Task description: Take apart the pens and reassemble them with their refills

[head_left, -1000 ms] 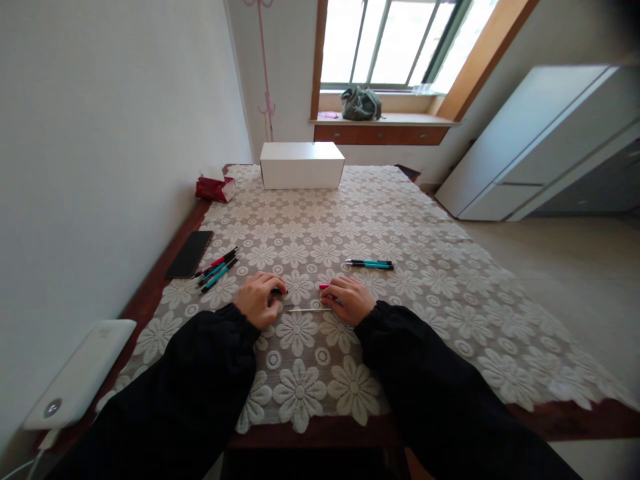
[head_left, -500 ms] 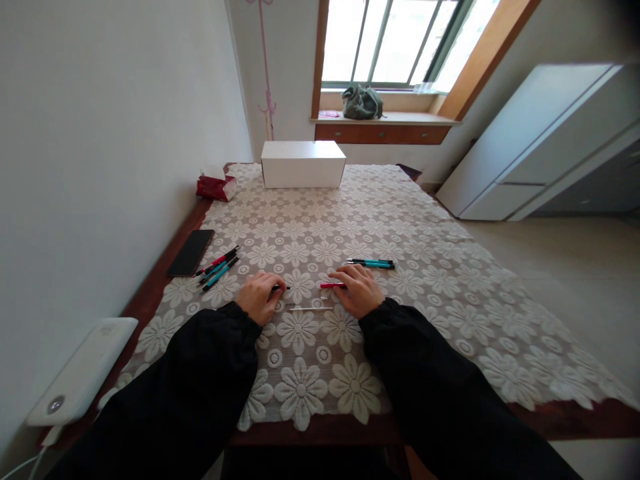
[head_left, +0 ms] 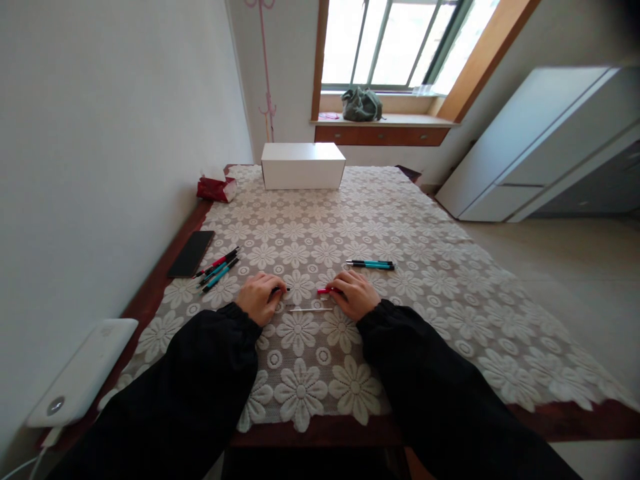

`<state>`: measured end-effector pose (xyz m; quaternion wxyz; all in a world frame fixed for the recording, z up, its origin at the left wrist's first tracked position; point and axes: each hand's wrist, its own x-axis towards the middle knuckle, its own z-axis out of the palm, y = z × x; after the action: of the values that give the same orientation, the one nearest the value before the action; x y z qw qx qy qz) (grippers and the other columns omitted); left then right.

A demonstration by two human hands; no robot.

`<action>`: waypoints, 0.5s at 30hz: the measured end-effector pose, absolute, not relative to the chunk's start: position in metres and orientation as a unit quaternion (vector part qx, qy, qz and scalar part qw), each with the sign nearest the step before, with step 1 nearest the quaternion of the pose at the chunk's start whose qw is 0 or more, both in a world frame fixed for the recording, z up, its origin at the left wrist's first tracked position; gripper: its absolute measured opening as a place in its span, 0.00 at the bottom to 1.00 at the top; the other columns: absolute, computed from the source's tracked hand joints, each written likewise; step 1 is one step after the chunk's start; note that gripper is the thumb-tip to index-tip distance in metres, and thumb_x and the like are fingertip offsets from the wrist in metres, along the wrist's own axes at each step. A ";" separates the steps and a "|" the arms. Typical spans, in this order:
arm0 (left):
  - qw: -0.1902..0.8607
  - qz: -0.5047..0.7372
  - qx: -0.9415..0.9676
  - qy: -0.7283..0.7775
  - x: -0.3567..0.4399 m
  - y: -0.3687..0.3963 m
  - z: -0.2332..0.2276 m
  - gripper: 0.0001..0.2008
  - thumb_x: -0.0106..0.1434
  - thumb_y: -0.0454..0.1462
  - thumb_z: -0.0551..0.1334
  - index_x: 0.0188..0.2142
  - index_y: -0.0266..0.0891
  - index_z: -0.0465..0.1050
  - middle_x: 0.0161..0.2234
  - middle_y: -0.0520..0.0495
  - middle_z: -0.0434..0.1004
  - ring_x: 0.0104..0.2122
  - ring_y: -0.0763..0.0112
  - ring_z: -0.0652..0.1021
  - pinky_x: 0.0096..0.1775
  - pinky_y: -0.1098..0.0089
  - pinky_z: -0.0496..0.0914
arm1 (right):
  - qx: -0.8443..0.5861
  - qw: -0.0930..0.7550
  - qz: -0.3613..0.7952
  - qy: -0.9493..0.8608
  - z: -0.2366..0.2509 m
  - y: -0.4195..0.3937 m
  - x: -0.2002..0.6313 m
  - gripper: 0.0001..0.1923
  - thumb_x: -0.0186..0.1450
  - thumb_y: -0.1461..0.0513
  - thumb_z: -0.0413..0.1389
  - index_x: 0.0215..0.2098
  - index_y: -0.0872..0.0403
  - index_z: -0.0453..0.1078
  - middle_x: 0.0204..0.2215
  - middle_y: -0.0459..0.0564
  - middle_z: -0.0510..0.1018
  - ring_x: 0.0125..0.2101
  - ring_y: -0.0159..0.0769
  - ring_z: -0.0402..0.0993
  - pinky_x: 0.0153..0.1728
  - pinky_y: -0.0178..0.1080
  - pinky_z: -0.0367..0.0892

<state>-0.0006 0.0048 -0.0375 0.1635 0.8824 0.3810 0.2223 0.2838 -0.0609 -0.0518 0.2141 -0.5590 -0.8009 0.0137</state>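
Note:
My left hand rests low over the lace cloth, its fingers closed round a small black pen part whose dark tip pokes out to the right. Opposite it, my right hand pinches a red pen barrel; most of the barrel is hidden under the fingers. Between the hands and a little nearer to me lies a thin pale refill, with a tiny light piece just behind it. Beyond my right hand, two teal and black pens lie side by side.
Several red, teal and black pens lie left of my left hand, beside a dark phone. A white power bank with a cable stands at the left wall. Farther back are a red tissue pack and a white box.
My right hand has drawn slightly left and nearer to me, its fingers curling tighter round the red barrel, which shifted a little left. My left hand stays in place.

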 end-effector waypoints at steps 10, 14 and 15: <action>0.172 0.221 0.886 0.370 -0.001 0.006 -0.037 0.08 0.68 0.33 0.58 0.36 0.43 0.76 0.43 0.49 0.83 0.45 0.61 0.77 0.50 0.57 0.70 | -0.552 0.217 0.015 -0.805 -0.052 -0.062 0.283 0.06 0.70 0.61 0.56 0.40 0.50 0.77 0.39 0.52 0.77 0.42 0.42 0.70 0.45 0.44 0.66; 0.172 0.224 0.882 0.376 0.000 0.006 -0.038 0.07 0.67 0.33 0.59 0.36 0.43 0.75 0.43 0.49 0.83 0.46 0.59 0.77 0.50 0.56 0.70 | -0.551 0.215 0.020 -0.806 -0.051 -0.063 0.282 0.06 0.70 0.62 0.57 0.41 0.50 0.76 0.39 0.52 0.78 0.42 0.42 0.70 0.45 0.45 0.66; 0.171 0.225 0.881 0.379 0.000 0.005 -0.038 0.06 0.66 0.32 0.59 0.36 0.44 0.75 0.42 0.49 0.83 0.46 0.59 0.77 0.50 0.56 0.70 | -0.551 0.215 0.020 -0.806 -0.050 -0.063 0.282 0.06 0.70 0.62 0.56 0.40 0.50 0.76 0.39 0.52 0.78 0.42 0.42 0.71 0.45 0.45 0.66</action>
<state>-0.0002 0.0055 -0.0381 0.1714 0.8810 0.3792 0.2252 0.2821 -0.0627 -0.0505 0.2148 -0.5511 -0.8061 0.0204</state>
